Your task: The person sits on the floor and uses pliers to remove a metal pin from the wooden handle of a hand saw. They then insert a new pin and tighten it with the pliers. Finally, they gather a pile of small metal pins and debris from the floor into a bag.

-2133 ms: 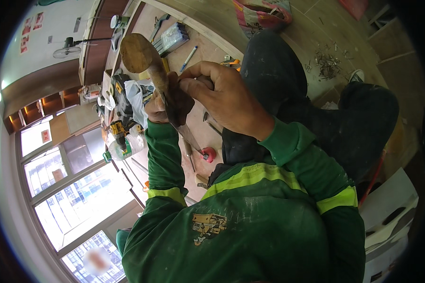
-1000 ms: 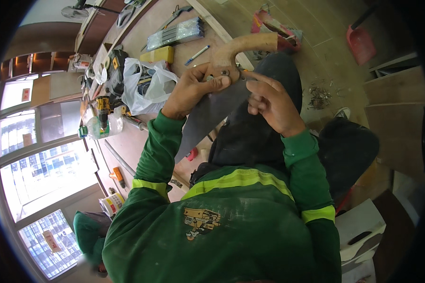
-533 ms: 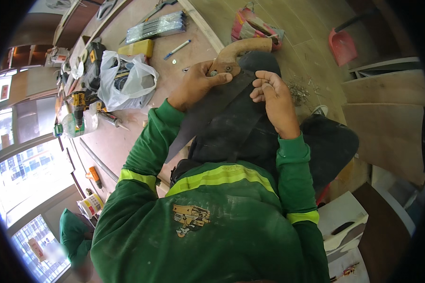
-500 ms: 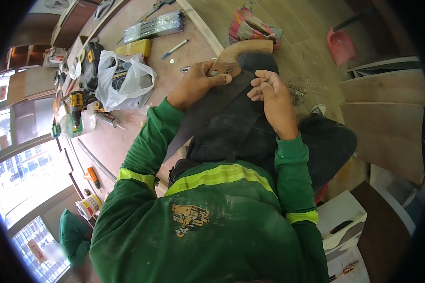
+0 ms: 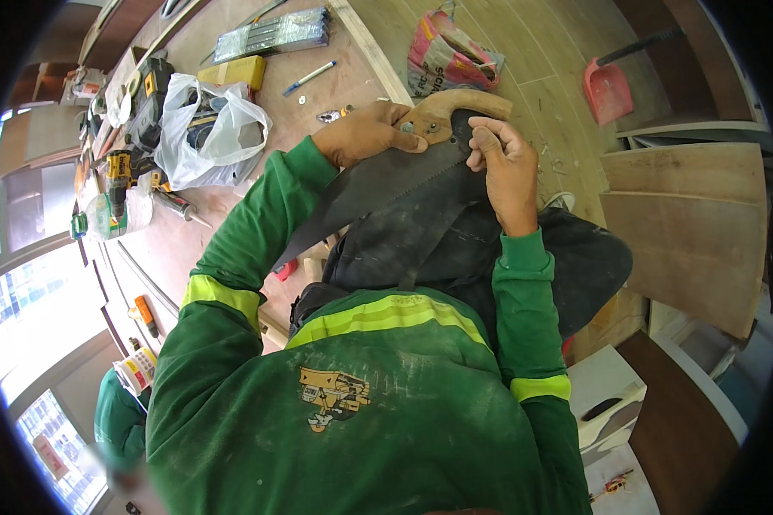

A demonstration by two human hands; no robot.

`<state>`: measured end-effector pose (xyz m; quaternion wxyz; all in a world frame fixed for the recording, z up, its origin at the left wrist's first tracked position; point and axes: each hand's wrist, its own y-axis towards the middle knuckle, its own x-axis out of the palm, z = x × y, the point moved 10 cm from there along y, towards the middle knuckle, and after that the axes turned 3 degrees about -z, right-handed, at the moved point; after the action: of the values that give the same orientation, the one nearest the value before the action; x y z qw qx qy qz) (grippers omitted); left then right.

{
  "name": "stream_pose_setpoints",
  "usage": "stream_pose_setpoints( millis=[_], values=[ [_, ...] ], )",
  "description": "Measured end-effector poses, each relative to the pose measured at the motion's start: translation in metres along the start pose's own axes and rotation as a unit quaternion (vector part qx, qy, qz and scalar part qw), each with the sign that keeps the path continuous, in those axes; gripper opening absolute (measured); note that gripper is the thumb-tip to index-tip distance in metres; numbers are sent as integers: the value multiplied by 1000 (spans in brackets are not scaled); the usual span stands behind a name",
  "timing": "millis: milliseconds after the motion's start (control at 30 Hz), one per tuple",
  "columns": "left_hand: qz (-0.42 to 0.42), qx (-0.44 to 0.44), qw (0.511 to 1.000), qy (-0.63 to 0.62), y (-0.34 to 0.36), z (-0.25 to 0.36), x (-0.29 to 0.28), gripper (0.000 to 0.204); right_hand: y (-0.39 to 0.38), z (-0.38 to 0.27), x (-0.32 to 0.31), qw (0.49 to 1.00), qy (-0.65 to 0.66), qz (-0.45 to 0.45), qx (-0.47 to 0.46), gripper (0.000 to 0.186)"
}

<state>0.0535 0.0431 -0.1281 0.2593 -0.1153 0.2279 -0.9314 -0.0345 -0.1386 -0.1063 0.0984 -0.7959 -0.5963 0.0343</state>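
Above the lap, the left hand (image 5: 365, 133) grips the wooden-handled steel handsaw (image 5: 386, 176); the right hand (image 5: 507, 167), fingers curled, touches its toothed edge, where a slip could cut.

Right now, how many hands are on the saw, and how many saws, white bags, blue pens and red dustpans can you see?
Hands on the saw: 2, left hand and right hand
Handsaw: 1
White plastic bag: 1
Blue pen: 1
Red dustpan: 1
Total: 6

The wooden spoon is gone — both hands now hold a handsaw (image 5: 386, 176) — right fingers (image 5: 489, 142) on its blade.
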Motion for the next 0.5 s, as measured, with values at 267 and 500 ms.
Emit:
stream_pose_setpoints(
  millis=[267,500],
  values=[
    [3,-20,1000,24,0,4,9,46,-2,-18,18,995,-87,-17,-43,19],
    [-1,-12,999,48,0,13,20,40,-3,-58,31,936,-274,-36,-219,14]
  ],
)
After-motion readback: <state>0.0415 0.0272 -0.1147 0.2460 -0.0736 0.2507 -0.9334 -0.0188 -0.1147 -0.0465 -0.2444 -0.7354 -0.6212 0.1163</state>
